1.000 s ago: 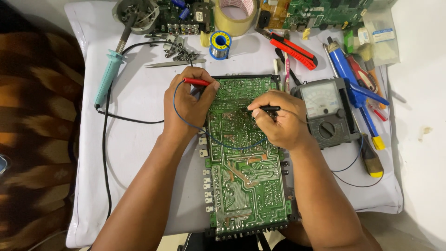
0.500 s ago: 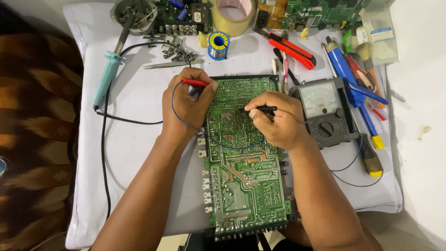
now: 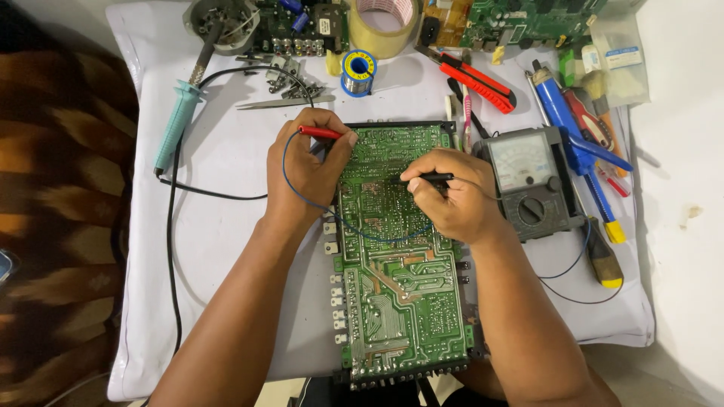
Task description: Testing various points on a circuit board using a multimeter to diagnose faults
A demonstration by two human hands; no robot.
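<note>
I am holding the red probe [image 3: 320, 133] pinched in my left hand [image 3: 305, 177], fingers closed around it at the upper left corner of the green circuit board [image 3: 400, 279], which is lying solder side up in the middle of the worktop [image 3: 226, 249]. My right hand [image 3: 452, 200] is clamped on the black probe [image 3: 426, 179], pressing its tip toward the traces in the board's upper half.

What I am worrying about is a slip: the solder points are sitting close together, and a tip sliding sideways could bridge two of them (or give a false reading). The thin blue wire [image 3: 302, 197] looping from the red probe across the board could snag under my wrist and tug the tip off its point. The analog meter [image 3: 528, 185] is sitting just beside my right hand, and a nudge could shift it against the screwdrivers [image 3: 581, 147].

I cannot make out exactly where either tip is touching, since my fingers are covering the red one and the black one is too small to tell. The board's lower edge is running out of view, and the soldering iron [image 3: 177, 128] lies well apart to the left, its tip hidden in its stand.
</note>
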